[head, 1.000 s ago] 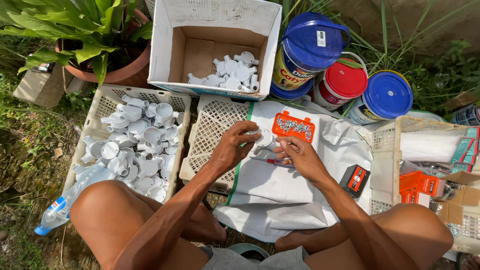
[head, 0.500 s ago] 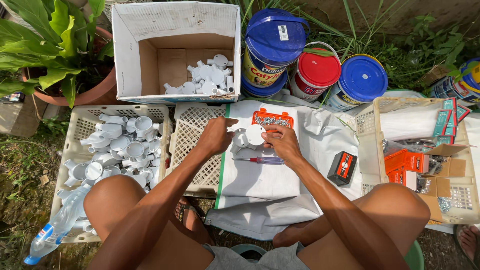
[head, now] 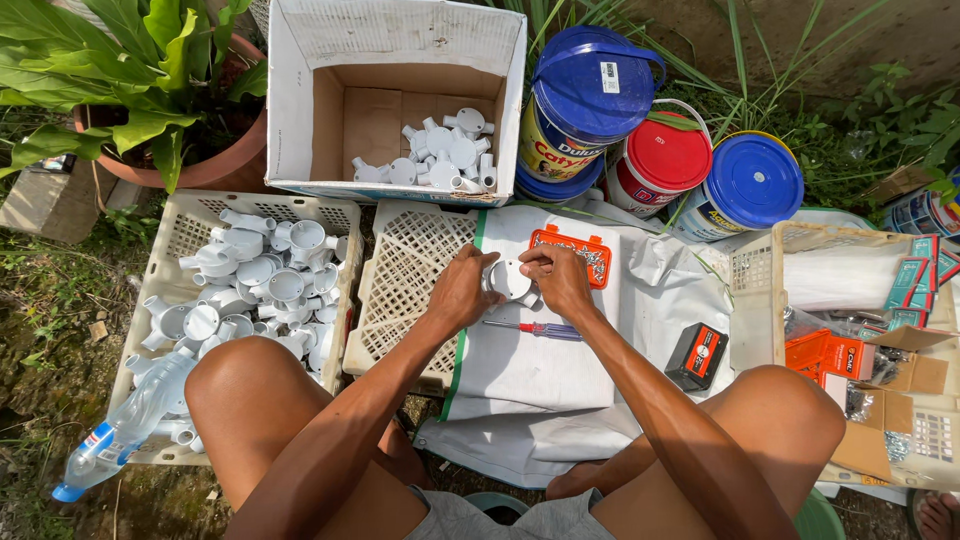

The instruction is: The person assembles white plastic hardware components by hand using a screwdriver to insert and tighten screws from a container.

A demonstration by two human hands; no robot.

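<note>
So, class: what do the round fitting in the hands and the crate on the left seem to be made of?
Fitting: likely rigid white plastic, smooth and matt, moulded round with stub outlets. Crate: cream plastic, probably moulded, judging by its regular lattice walls. Both hands hold the fitting.

Rough ground (head: 60, 330) of soil, dry leaves and sparse grass carries everything. On it lie two cream perforated plastic crates side by side: the left crate (head: 180, 235) holds white plastic conduit boxes, the middle crate (head: 400, 290) is partly covered by a white woven sheet (head: 520, 370). An open white cardboard box (head: 395, 40) sits behind them, beside a terracotta plant pot (head: 200, 170). A clear plastic bottle (head: 120, 430) lies tilted against the left crate's near corner.
</note>
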